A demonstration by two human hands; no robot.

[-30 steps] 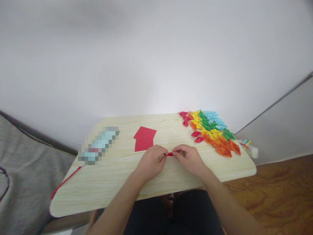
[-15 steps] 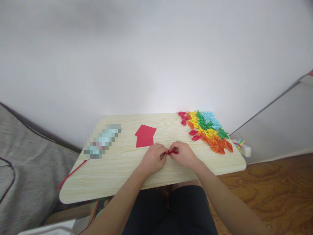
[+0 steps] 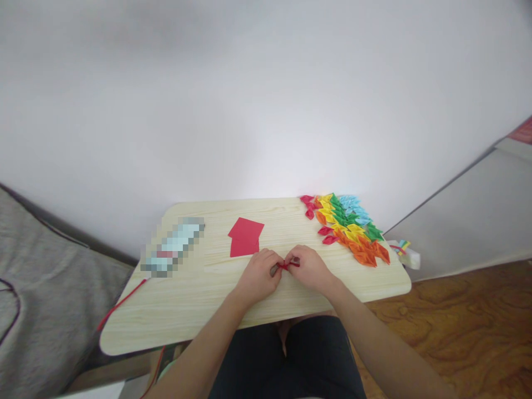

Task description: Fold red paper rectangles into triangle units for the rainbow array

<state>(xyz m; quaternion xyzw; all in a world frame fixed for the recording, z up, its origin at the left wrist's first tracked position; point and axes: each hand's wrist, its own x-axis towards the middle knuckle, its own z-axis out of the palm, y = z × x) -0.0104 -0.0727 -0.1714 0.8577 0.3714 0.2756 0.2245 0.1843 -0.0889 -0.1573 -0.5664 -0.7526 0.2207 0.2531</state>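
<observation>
Just below the middle of the frame, the left hand [image 3: 256,274] and the right hand [image 3: 310,270] meet over the pale wood-grain surface [image 3: 187,302], both closed fingertip to fingertip on a small folded piece of red paper [image 3: 286,265] pinched between them, just above or on the board; which cannot be told. It looks like a fold is being creased on this piece, judging by the tight pinch from both sides; the next move would call for a firm press along the crease while the paper stays aligned, since so small a piece can slip or skew. Just above the left hand lie flat red paper sheets [image 3: 245,237], near but apart from the fingers. In the upper right part of the surface sits a spread of small folded paper pieces in red, orange, yellow, green and light blue [image 3: 347,226], reaching close to the right edge. A blurred pale blue oblong object [image 3: 172,247] lies left of centre, and a thin red strip [image 3: 120,305] hangs over the left edge. The near edge runs close under the wrists, so room toward the body is slim; the lower left of the surface is open. A wooden floor [image 3: 457,332] shows at lower right.
</observation>
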